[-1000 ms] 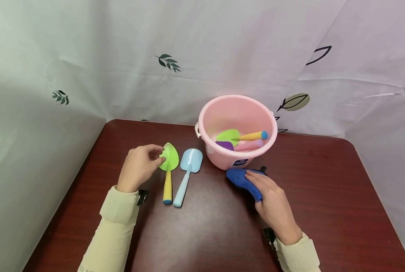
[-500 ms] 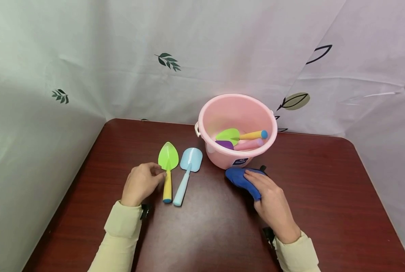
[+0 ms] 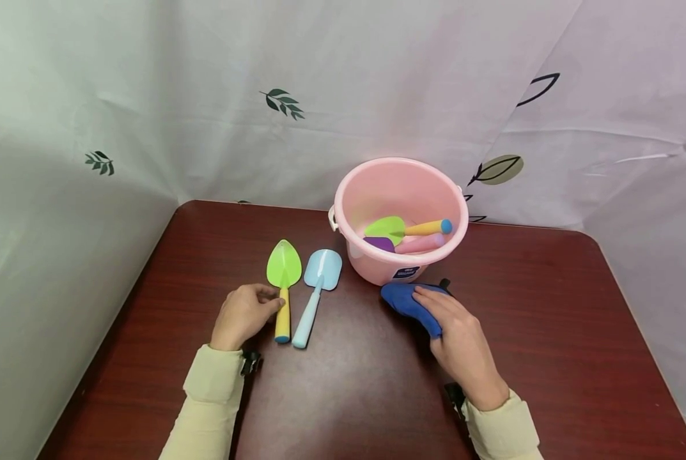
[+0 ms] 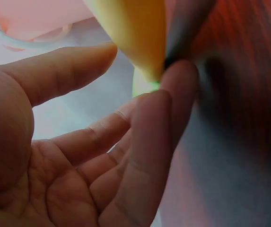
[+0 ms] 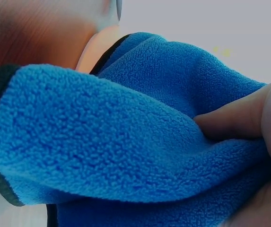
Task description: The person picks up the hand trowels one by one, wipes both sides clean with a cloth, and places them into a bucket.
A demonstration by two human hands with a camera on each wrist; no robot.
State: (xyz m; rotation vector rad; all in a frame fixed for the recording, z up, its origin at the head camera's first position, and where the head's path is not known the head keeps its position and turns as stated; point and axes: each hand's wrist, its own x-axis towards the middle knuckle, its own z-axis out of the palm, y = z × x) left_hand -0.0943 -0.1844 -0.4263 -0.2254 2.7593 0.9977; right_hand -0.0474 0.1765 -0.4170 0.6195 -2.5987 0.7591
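A green trowel (image 3: 284, 265) with a yellow handle (image 4: 140, 33) lies on the table to the left in the head view. My left hand (image 3: 247, 314) pinches its handle loosely, thumb on one side and fingertips on the other. Right beside it lies a light blue shovel (image 3: 316, 294), untouched. My right hand (image 3: 465, 342) holds a bunched blue towel (image 3: 408, 301) in front of the bucket. In the right wrist view, the thumb presses into the fold of the fluffy, dark-edged cloth; the other fingers are mostly hidden there.
A pink bucket (image 3: 371, 265) stands behind the towel at the table's back edge. Inside it lie another green trowel (image 3: 385, 227) with a yellow handle, a purple blade (image 3: 380, 243) and a pink handle (image 3: 420, 245). A white leaf-printed curtain (image 3: 343, 89) hangs behind the dark red table (image 3: 550, 319).
My left hand has moved down from beside the trowel's green blade to its yellow handle. The right hand and towel stay nearly still.
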